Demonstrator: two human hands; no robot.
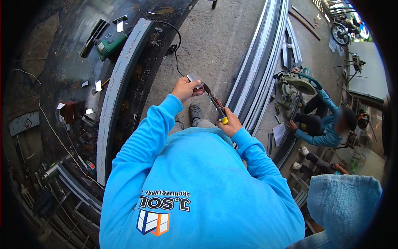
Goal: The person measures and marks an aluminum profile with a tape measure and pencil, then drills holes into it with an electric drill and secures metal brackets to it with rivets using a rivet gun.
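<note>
The left hand (pixel 185 89) grips a small metal piece (pixel 193 77). The right hand (pixel 230 124) squeezes the snips (pixel 214 101) biting it.

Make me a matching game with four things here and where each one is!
Things:
1. metal piece
2. snips
3. green power tool
4. chop saw

Places:
A. lying on the dark bench at the upper left
B. in the right hand
C. on the ground at the right, beside a crouching person
D. pinched in the left hand

Pairs: 1-D, 2-B, 3-A, 4-C
</note>
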